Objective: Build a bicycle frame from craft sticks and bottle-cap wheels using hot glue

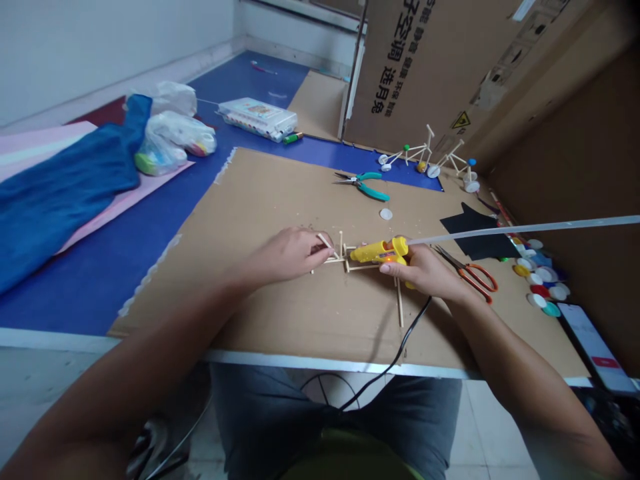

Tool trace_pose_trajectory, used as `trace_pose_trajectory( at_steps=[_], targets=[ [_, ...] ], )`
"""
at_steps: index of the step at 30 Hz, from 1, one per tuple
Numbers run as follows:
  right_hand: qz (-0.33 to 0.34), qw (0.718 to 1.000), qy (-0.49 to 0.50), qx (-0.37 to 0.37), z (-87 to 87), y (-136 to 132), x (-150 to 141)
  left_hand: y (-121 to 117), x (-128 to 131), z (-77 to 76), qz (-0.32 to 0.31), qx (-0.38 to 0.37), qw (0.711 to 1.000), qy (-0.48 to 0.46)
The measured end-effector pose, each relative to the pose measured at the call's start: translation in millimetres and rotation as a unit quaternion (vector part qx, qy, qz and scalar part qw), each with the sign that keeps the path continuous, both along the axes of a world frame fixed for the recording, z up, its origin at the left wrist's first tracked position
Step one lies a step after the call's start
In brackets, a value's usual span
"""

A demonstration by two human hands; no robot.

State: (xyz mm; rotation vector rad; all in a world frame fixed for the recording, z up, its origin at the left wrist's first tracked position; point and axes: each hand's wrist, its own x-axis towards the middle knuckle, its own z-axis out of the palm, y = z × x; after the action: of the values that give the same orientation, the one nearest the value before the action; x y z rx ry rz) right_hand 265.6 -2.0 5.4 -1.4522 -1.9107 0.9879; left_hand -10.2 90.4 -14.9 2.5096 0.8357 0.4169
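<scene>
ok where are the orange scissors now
The orange-handled scissors lie on the cardboard in the head view, right of the right hand, below the black sheet, left of the bottle caps.

Teal-handled pliers (363,185) & orange-handled scissors (473,280) are laid on cardboard sheet (280,193), w/ black felt piece (473,233), plastic bottle caps (537,277), phone (595,347) & 2 stick models (425,157) alongside; blue cloth (65,180), plastic bags (173,130) & marker box (257,119) are kept further off.

Dim, even indoor light; wide-lens bend at the frame edges
Soft shadow on the cardboard sheet (325,313) below the glue gun (375,252); details stay sharp
</scene>
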Motion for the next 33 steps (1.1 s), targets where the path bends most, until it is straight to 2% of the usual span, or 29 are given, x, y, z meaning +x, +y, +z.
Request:
trace_pose_trajectory(
  at_steps=[10,16,21,30,33],
  targets=[
    [-0.015,1.0,-0.001,0.011,-4.0,1.0,-2.4,0.3,0.1,-1.6,-0.004,0.0,1.0,-0.001],
    [-0.033,0.998,0.028,-0.034,-6.9,8.1,-2.2,0.7,-0.3,-2.2,-0.006,0.008,1.0,0.001],
    [-0.048,0.997,0.032,-0.045,-9.8,9.6,-1.5,0.9,-0.5,-2.7,-0.007,0.012,1.0,0.009],
    [-0.033,0.999,0.007,-0.039,-1.4,1.8,3.4,1.8,0.3,-3.5,-0.006,0.003,1.0,0.012],
    [-0.028,1.0,-0.001,-0.006,2.4,-7.9,1.8,2.3,0.9,-3.9,-0.007,0.0,1.0,0.015]
  ],
)
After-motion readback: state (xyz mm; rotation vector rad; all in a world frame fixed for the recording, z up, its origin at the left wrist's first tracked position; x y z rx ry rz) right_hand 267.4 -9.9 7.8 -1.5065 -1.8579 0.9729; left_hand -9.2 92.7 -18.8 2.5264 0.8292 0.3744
